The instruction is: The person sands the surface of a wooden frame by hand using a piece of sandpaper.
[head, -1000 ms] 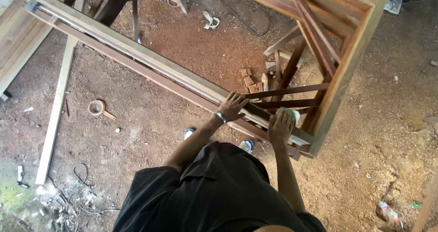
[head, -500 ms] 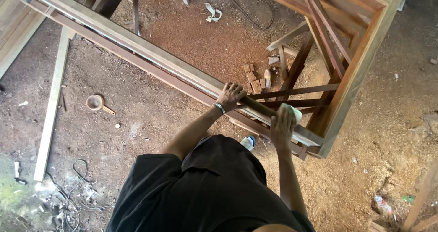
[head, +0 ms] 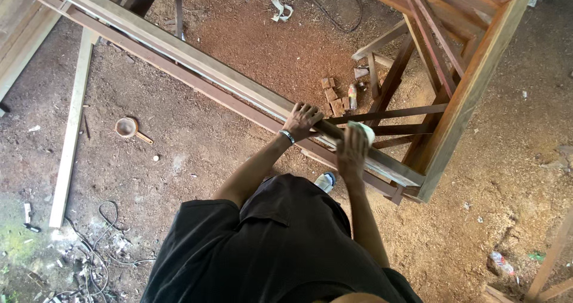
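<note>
brown wooden frame [head: 239, 79], black shirt [head: 280, 249], reddish sawdust floor [head: 268, 40]

Right hand [head: 351, 151] covers most of a pale block [head: 365, 130], its kind unclear; the wooden frame [head: 477, 82] runs past the top edge; floor litter [head: 501, 262] too small to identify.

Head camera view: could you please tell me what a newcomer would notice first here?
A large wooden frame lies across the sawdust floor, filling the upper half. At its near rail, the left hand rests flat while the right hand presses a pale pad against the wood.
</note>
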